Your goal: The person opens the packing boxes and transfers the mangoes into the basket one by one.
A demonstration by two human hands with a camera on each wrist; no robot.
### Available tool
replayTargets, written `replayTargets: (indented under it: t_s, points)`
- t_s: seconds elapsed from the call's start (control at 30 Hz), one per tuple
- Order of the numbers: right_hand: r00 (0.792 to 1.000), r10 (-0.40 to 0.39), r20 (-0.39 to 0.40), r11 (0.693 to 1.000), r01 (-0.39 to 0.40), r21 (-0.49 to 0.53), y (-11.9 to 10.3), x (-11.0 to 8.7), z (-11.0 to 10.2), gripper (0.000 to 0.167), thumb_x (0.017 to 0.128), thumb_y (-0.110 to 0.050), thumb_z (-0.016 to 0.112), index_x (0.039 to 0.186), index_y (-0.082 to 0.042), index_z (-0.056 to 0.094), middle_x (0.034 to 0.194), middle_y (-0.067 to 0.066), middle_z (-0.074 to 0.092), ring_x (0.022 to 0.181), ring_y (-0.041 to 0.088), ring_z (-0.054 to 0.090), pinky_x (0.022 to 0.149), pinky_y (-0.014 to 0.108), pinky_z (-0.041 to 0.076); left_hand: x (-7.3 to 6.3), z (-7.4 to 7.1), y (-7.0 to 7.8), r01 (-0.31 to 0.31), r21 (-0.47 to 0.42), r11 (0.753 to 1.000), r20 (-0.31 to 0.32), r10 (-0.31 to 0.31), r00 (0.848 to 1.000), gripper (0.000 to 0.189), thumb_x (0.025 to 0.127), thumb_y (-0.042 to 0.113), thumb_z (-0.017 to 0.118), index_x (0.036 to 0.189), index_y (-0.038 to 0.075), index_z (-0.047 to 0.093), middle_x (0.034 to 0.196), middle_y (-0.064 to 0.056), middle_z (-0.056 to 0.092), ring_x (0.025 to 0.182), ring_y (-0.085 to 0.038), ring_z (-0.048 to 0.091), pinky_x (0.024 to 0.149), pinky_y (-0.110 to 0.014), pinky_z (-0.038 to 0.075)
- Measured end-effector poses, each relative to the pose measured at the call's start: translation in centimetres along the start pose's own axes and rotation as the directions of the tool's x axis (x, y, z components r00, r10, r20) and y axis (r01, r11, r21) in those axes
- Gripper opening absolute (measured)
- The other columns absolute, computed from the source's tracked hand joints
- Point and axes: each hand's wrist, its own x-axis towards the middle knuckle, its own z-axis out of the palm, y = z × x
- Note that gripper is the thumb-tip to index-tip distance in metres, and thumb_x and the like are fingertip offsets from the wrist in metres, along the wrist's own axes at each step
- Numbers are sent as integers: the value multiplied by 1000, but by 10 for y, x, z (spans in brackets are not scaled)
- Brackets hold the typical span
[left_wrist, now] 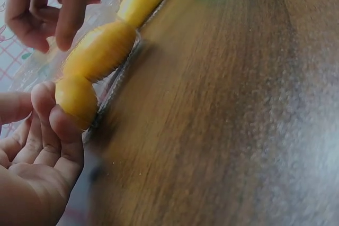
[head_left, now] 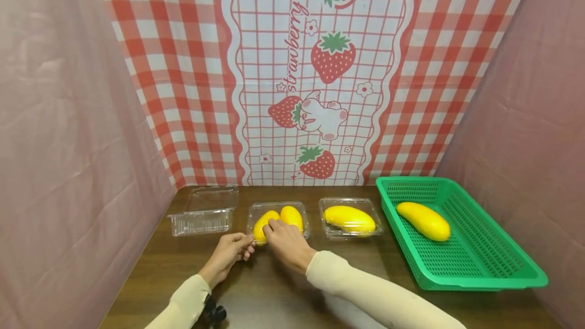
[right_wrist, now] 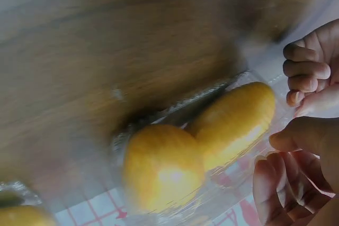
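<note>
Two yellow mangoes lie side by side in a clear plastic clamshell box (head_left: 280, 204) at mid-table: the left mango (head_left: 264, 227) and the right mango (head_left: 291, 216). At the box's front left corner, my left hand (head_left: 227, 254) pinches the plastic edge between thumb and fingers. My right hand (head_left: 289, 243) hovers over the front of the box with loosely bent fingers and covers part of it. In the right wrist view the right hand (right_wrist: 299, 175) has a gap between thumb and fingers, with nothing held there.
To the right, another clear box (head_left: 325, 232) holds a mango (head_left: 349, 219). Beyond it stands a green basket (head_left: 407, 255) with one large mango (head_left: 424, 221) inside. An open clear clamshell (head_left: 201, 222) is at the back left. A checked cloth (head_left: 192, 90) hangs behind the table.
</note>
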Motion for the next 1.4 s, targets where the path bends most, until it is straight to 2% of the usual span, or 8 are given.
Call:
replayTargets:
  t_s: [0.17,0.27,0.47,0.63,0.83,1.03,1.23,1.4]
  points:
    - [999,-5,-36,1000,4,-26,5,-6,1,11,87,-4,75,93,-8,66,84,2,57,70,16,58,49,29,52,-1,-1,1,-11,9,1000,7,11,1000,21,101,12,66,90,-5,67,77,-6,66,64,-11,57,58,-22,50]
    - [997,-14,-73,1000,14,2,9,-6,1,13,85,-9,78,89,-8,66,81,2,56,67,16,58,49,30,52,-1,-2,2,-13,20,1000,1,13,1000,20,101,12,65,89,-5,67,77,-6,66,63,-11,57,58,-22,50]
    - [992,60,-115,974,-33,226,21,-1,-8,17,86,-11,77,79,-13,62,77,-3,56,66,11,57,53,27,50,-2,-1,3,-13,39,999,-15,14,1000,21,101,13,67,91,-5,68,75,-4,66,64,-11,57,59,-22,50]
    - [992,102,-73,939,-72,336,33,9,-19,12,86,-9,75,81,-14,64,77,-5,55,68,9,54,57,24,48,-4,2,6,-19,50,999,-31,21,999,23,100,13,68,96,-10,68,75,-5,66,65,-11,57,60,-23,51]
    - [987,148,-65,927,-115,357,44,20,-30,5,88,-13,76,89,-12,70,85,-3,59,72,10,59,61,26,52,-4,3,3,-17,47,999,-56,19,998,26,100,13,68,97,-12,67,74,-5,66,64,-12,57,59,-23,51]
    - [975,202,-89,920,-158,358,54,19,-30,11,91,-22,81,92,-14,74,89,-4,62,77,10,63,64,27,56,-4,3,1,1,51,999,-58,2,998,26,100,15,68,96,-11,67,74,-5,66,63,-12,57,59,-24,51]
    - [954,252,-161,909,-177,377,67,17,-29,13,90,-24,83,94,-16,74,88,-3,59,76,14,61,58,26,52,-5,1,0,14,40,999,-29,-12,1000,23,102,14,65,96,-8,67,76,-6,66,65,-12,57,61,-24,51]
    - [927,328,-183,887,-235,398,81,17,-28,13,90,-24,83,95,-16,74,87,-3,56,72,14,59,55,25,49,-4,-1,-2,6,27,1000,-2,-6,1000,24,102,14,64,99,-10,66,78,-6,66,66,-12,57,62,-23,51]
